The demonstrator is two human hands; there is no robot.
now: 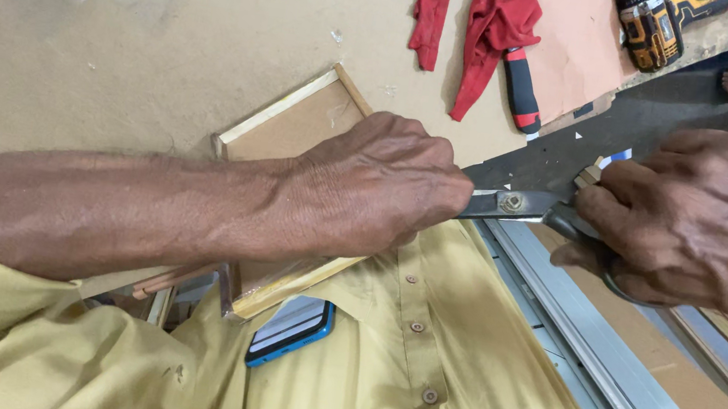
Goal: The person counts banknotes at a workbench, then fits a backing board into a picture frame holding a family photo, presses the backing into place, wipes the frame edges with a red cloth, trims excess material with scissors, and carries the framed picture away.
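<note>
- The left hand (384, 189) is closed over the corner of a shallow light wooden frame with a brown board back (290, 131), pressing it against the tan desk (76, 58).
- The right hand (705, 219) has its grip curled shut around the handles of metal shears (512, 204).
- The shears' long axis runs level, blades pointing left toward the left hand's knuckles, touching or just beside them.
- Both forearms meet from opposite sides above a yellow buttoned shirt (420, 350).
- A red cloth (498, 17) lies well apart.
</note>
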